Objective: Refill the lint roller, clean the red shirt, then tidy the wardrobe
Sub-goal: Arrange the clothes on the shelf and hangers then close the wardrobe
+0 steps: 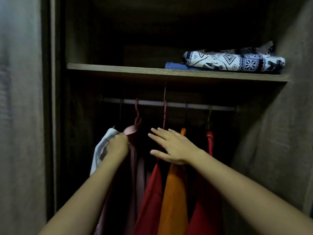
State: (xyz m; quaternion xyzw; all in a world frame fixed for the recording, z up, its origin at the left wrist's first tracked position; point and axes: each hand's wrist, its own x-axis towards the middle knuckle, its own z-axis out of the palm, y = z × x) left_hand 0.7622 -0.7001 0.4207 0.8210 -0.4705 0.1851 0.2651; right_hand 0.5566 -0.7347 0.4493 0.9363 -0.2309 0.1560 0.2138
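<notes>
Red shirt (152, 192) hangs upright just under your right grip (172, 148), spread flat; your left grip (118, 146) pinches the pink shirt (133, 167).

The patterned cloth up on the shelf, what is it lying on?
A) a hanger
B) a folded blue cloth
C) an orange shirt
B: the black-and-white patterned cloth lies folded on top of a folded blue cloth, whose edge sticks out beneath it on the wooden shelf.
</notes>
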